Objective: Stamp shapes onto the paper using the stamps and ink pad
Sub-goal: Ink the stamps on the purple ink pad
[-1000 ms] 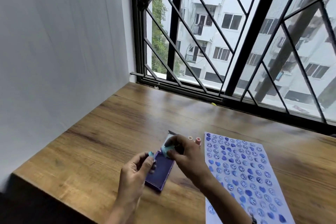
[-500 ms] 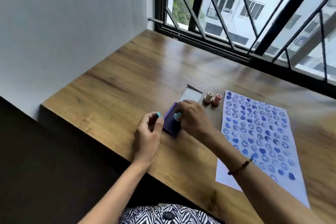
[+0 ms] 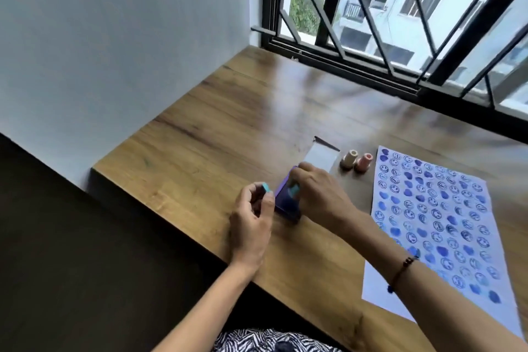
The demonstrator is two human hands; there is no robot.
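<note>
A purple ink pad (image 3: 285, 203) lies on the wooden desk (image 3: 217, 134). My right hand (image 3: 320, 197) holds a teal stamp (image 3: 294, 189) down on the pad's surface. My left hand (image 3: 251, 223) rests just left of the pad and pinches a second teal stamp (image 3: 265, 187) between thumb and fingers. To the right lies the white paper (image 3: 445, 226), covered with several rows of blue smiley and heart prints. A beige stamp (image 3: 349, 159) and a pink stamp (image 3: 363, 162) stand upright near the paper's far left corner.
The ink pad's lid (image 3: 321, 156) lies flat just behind the pad. A white wall (image 3: 114, 37) borders the desk on the left, and a black window grille (image 3: 400, 37) runs along the back. The desk's front edge is close to my body.
The camera has tilted downward, so the window has risen in the frame. My right hand has brought its teal stamp down onto the ink pad. My left hand keeps its stamp beside the pad.
</note>
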